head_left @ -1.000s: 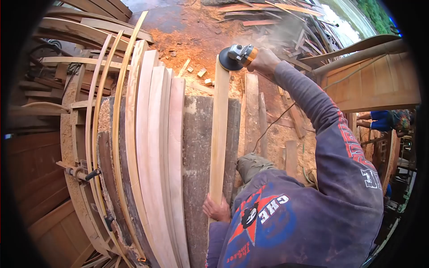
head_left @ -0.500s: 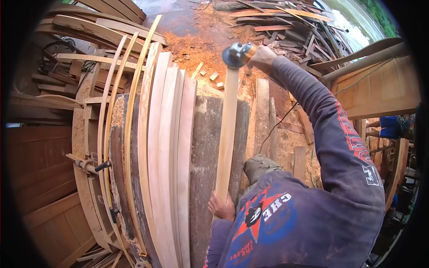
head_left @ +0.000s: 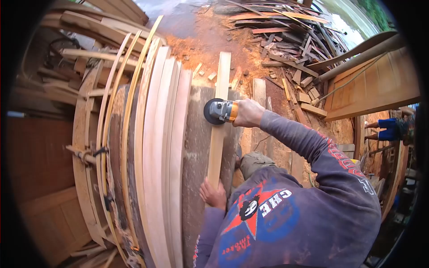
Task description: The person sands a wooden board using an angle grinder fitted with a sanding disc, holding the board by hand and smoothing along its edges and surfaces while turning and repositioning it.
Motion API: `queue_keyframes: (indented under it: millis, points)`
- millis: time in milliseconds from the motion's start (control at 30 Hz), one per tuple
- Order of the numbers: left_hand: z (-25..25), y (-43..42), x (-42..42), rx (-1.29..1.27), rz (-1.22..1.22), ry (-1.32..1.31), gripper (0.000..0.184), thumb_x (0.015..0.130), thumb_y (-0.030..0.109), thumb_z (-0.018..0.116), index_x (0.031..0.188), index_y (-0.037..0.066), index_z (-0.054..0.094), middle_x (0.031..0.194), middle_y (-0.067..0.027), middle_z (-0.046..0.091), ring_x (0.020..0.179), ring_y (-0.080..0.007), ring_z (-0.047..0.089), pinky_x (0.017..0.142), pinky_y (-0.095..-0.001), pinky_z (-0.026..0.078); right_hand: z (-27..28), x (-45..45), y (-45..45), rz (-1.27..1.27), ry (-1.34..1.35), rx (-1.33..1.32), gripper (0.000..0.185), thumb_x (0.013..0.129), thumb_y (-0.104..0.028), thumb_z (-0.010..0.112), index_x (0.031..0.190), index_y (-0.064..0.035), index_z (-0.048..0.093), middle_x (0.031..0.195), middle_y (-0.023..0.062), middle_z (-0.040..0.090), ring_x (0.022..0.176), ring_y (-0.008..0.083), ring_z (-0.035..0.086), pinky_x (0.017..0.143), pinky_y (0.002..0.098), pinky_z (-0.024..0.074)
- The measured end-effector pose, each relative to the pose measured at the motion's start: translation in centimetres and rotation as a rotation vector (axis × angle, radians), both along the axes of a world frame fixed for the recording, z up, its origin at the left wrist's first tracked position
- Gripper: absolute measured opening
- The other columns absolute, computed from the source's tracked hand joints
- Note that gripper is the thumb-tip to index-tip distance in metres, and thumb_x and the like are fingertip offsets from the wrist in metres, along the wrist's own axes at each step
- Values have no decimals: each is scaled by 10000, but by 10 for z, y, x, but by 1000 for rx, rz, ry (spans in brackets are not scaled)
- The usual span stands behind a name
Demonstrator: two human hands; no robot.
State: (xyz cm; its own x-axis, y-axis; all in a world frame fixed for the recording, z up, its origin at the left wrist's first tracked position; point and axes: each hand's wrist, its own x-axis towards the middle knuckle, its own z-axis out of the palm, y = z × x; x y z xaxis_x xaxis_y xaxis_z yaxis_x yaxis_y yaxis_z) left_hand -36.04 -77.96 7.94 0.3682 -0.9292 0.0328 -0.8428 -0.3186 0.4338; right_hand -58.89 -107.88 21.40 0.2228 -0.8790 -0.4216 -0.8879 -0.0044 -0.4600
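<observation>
My right hand (head_left: 248, 113) is wrapped round the orange and grey body of an angle grinder (head_left: 221, 110). The grinder's round black disc lies over the middle of a long pale wooden strip (head_left: 216, 149). My left hand (head_left: 213, 194) grips the near end of this strip, fingers round its left edge. The strip lies lengthwise over a dark, worn plank (head_left: 195, 147). Just left of the plank, several pale pinkish boards (head_left: 156, 134) stand side by side. Whether the disc is spinning cannot be told.
Thin curved strips (head_left: 107, 116) and a clamp (head_left: 85, 155) are at the left. Small offcuts (head_left: 212, 76) and sawdust lie beyond the plank. A scrap wood pile (head_left: 308, 35) is at the back right, near a wooden panel (head_left: 373, 85). Another person (head_left: 388, 128) stands at the far right.
My right hand has brought the grinder from the strip's far end back toward me, to its middle. My left hand still holds the near end. The view has shifted slightly.
</observation>
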Motion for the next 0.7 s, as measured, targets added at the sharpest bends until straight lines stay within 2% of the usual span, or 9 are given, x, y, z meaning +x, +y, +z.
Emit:
queue_keyframes:
  millis: [100, 167, 267, 367, 533, 667, 700]
  points:
    - [0, 4, 4, 35, 21, 30, 625, 824, 309, 815, 1350, 53, 595, 1185, -165, 648, 1115, -411, 594, 964, -530, 468, 5, 25, 44, 57, 10, 19, 402, 680, -259, 771, 986, -1, 751, 900, 298, 738, 869, 421, 756, 821, 479, 614]
    - [-1, 13, 15, -7, -94, 116, 699, 821, 254, 806, 1423, 21, 536, 1260, -194, 630, 1194, -415, 577, 1015, -519, 457, 4, 41, 69, 93, 4, 21, 398, 681, -255, 770, 986, 0, 752, 905, 301, 738, 876, 424, 754, 827, 482, 610]
    - [-10, 58, 36, -54, -144, 174, 767, 814, 196, 793, 1480, -3, 469, 1307, -217, 614, 1260, -411, 556, 1083, -521, 416, 3, 54, 109, 121, -64, 43, 410, 692, -256, 777, 1011, 1, 751, 908, 272, 749, 891, 409, 754, 842, 468, 601]
    - [-8, 140, 67, -14, -154, 115, 764, 817, 162, 772, 1492, 0, 452, 1343, -201, 605, 1267, -383, 556, 1134, -513, 378, 7, 72, 158, 169, -102, -2, 406, 691, -257, 780, 1020, -20, 755, 902, 269, 748, 885, 403, 755, 833, 465, 603]
    - [-15, 310, 120, 97, -6, 89, 814, 799, 178, 795, 1510, 17, 434, 1360, -207, 593, 1292, -381, 540, 1165, -543, 329, -11, 101, 255, 267, -117, 12, 438, 678, -248, 779, 1075, -68, 743, 858, 233, 750, 823, 390, 758, 799, 464, 611]
    - [0, 426, 159, 301, 183, 100, 927, 743, 173, 837, 1541, 36, 386, 1414, -213, 556, 1380, -388, 479, 1197, -568, 278, -10, 136, 338, 367, -125, 24, 455, 683, -235, 773, 1102, -62, 732, 886, 247, 750, 869, 413, 753, 835, 479, 603]
    - [4, 447, 168, 296, 176, 78, 880, 737, 173, 838, 1507, 31, 437, 1426, -208, 551, 1370, -395, 486, 1190, -551, 309, -5, 144, 356, 340, -123, 65, 450, 683, -230, 772, 1100, -64, 732, 904, 256, 750, 881, 422, 749, 846, 479, 600]
